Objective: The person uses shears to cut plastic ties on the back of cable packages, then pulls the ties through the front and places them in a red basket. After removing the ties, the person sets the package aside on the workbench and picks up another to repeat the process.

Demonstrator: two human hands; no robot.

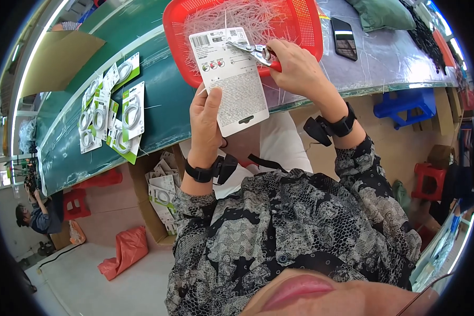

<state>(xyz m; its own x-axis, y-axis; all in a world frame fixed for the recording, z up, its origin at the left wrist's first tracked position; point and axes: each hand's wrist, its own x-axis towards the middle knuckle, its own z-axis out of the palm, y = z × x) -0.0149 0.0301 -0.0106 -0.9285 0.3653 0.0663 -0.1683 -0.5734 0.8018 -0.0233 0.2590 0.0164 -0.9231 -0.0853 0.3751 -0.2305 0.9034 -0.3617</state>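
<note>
A long green worktable (163, 113) crosses a pale floor (84, 287), with red stools (429, 181) and a blue stool (405, 105) beside it.

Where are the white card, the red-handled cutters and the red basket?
white card (231, 84), head view, middle of its printed back.
red-handled cutters (255, 51), head view, metal jaws.
red basket (176, 39), head view, left wall.

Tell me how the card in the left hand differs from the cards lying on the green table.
The held card is gripped in the left hand over the red basket, showing its white printed back; the table cards lie loose in a pile, showing green-and-white fronts with coiled white cables. Both are flat rectangular retail cards.
</note>
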